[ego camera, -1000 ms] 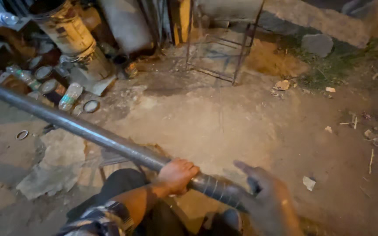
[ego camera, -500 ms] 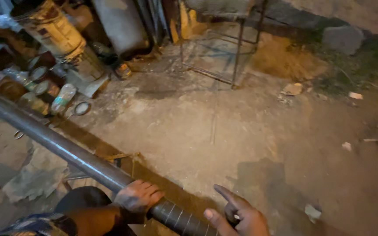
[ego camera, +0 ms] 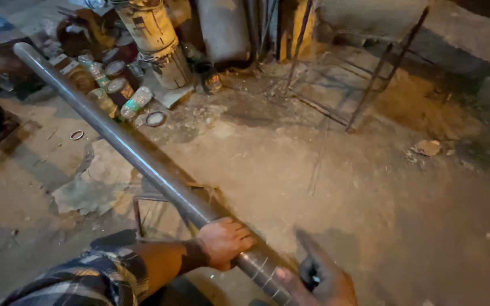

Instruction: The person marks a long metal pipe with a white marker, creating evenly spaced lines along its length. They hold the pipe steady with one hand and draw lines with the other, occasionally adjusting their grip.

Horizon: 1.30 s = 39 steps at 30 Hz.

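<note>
A long grey metal pipe (ego camera: pixel 121 143) runs from the upper left down to the bottom centre, raised above the dirt ground. My left hand (ego camera: pixel 224 241) is closed over the pipe near its lower end, where pale bands ring the metal. My right hand (ego camera: pixel 323 279) is blurred, just right of the pipe's near end, with one finger stretched upward and something small and dark against the palm. Whether it grips the pipe is unclear. A checked sleeve (ego camera: pixel 86 277) covers my left arm.
Several tins and cans (ego camera: pixel 121 89) lie by a wrapped drum (ego camera: pixel 153 35) at the back left. A thin metal frame stand (ego camera: pixel 365 90) is at the back right. A small metal frame (ego camera: pixel 143 211) sits under the pipe. Stones (ego camera: pixel 427 147) and a ring (ego camera: pixel 76 135) lie on the ground.
The pipe's far end has come into view and the pipe now points more steeply away. My left hand stays on the pipe. My right hand stays by the near end, its fingers more curled.
</note>
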Available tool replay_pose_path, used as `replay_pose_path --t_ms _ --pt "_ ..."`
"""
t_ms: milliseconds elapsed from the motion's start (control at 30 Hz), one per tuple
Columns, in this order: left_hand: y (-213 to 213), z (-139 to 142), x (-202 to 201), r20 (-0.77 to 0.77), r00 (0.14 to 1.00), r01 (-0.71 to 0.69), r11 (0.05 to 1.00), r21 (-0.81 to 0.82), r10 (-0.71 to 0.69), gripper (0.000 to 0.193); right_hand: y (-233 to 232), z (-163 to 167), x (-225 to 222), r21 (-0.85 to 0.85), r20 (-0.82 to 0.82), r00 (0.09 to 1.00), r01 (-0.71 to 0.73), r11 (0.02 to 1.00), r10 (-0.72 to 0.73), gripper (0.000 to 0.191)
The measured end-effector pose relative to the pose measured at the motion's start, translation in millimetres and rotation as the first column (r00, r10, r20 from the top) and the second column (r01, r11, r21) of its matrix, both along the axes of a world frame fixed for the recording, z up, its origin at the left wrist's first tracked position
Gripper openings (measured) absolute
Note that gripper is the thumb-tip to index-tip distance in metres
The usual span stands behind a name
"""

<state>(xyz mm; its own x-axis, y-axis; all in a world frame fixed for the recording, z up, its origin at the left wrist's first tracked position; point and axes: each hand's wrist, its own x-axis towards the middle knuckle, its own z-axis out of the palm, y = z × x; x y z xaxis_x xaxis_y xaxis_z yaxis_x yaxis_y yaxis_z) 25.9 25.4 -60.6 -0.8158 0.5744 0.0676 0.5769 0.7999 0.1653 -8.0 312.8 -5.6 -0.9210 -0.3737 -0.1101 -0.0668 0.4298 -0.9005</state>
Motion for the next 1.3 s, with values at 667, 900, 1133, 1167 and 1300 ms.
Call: replay_pose_path --t_ms 667,900,1133,1167,1300 --pt "-1 7 -3 -0.017 0.999 -0.04 0.999 0.002 0.04 0.035 -8 92 58 -0.218 -0.813 0.516 0.157 0.963 -0.268 0.115" --pt "-1 11 0 -0.016 0.999 -0.039 0.999 0.013 0.039 0.022 22 88 75 -0.278 -0.509 0.701 0.416 0.866 -0.499 0.038" --pt "-4 5 7 -0.118 0.993 0.001 0.99 0.141 0.016 0.021 -5 19 60 -0.055 -0.676 0.672 0.364 0.93 -0.303 0.126" --pt "-5 4 8 -0.136 0.991 0.009 0.981 0.196 0.018 0.023 -4 15 56 -0.071 -0.722 0.639 0.313 0.947 -0.266 0.125" --pt "-4 3 5 -0.024 1.0 -0.006 0.988 0.156 0.01 0.029 -2 5 47 -0.162 -0.669 0.671 0.288 0.944 -0.32 0.126"
